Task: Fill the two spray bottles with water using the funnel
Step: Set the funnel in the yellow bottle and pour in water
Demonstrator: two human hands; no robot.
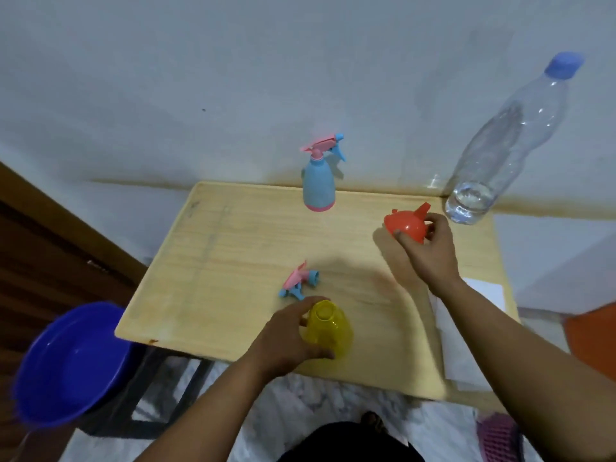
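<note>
A yellow spray bottle (330,328) without its head stands near the table's front edge, and my left hand (286,341) grips its side. Its pink and blue spray head (300,283) lies on the table just behind it. My right hand (430,251) holds the red funnel (406,223) above the table's right part, tilted. A blue spray bottle (318,186) with its head on stands upright at the back edge. A clear water bottle (500,145) with a blue cap stands at the back right corner, with a little water at its bottom.
The wooden table (233,245) stands against a white wall. White paper (466,328) lies at its right edge. A blue basin (70,361) sits on a dark stool at the left. An orange object (593,338) and a pink item (496,438) are at the right.
</note>
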